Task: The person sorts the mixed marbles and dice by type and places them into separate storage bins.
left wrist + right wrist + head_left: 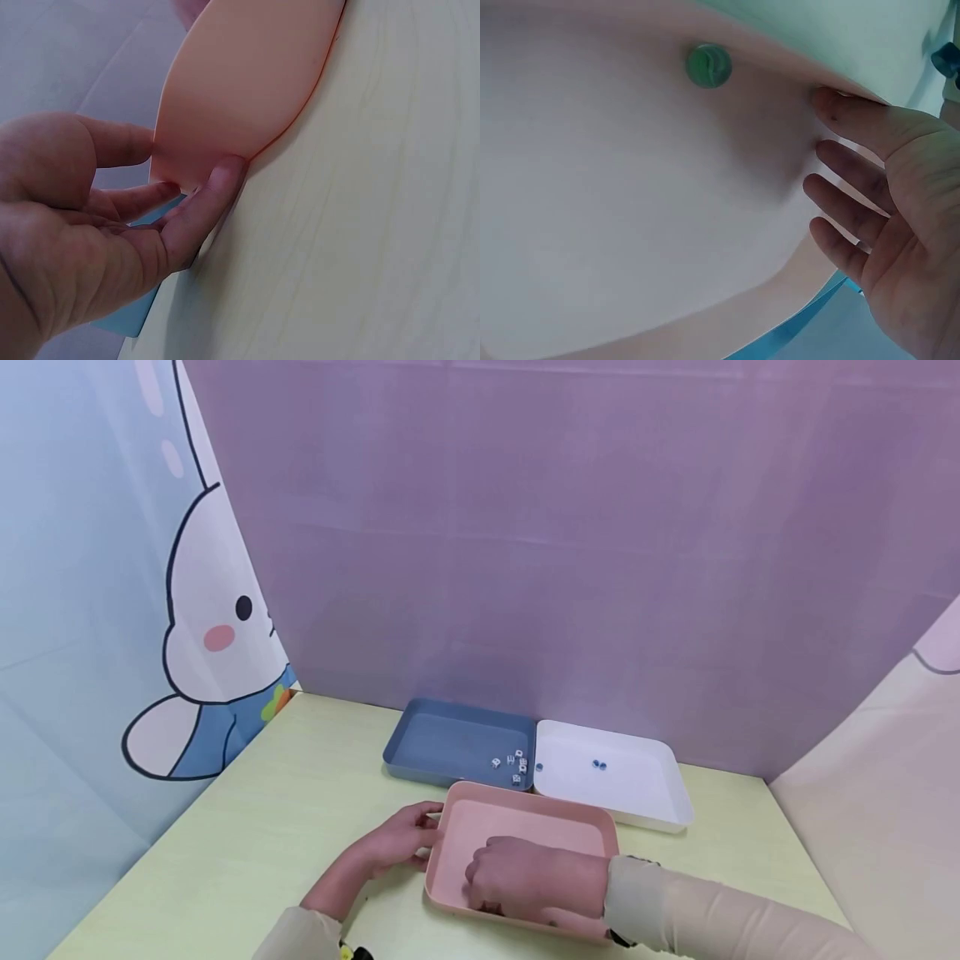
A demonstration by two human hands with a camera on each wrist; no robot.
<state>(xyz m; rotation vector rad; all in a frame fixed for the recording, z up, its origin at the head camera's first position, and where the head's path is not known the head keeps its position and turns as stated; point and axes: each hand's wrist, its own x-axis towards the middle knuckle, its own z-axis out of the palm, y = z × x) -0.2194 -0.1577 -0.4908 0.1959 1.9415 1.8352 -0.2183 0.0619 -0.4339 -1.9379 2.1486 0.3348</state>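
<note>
A pink tray [525,806] lies on the table in front of me. My left hand [402,837] is at its left end, where thumb [223,178] and fingertips touch the outer wall [217,97]. My right hand [525,877] reaches down into the tray from the right. In the right wrist view its fingers [847,206] are spread and slightly bent beside the tray wall, nothing showing between them. A green glass marble [709,65] lies on the tray floor along the wall, a little away from the fingertips; the right hand covers that area in the head view.
Behind the pink tray stand a blue tray [442,735] with several white dice [516,779] near its right end, and a white tray [645,768] with a few small blue pieces [599,765]. Trays stand close together. A purple curtain [525,527] hangs behind the pale table [300,793].
</note>
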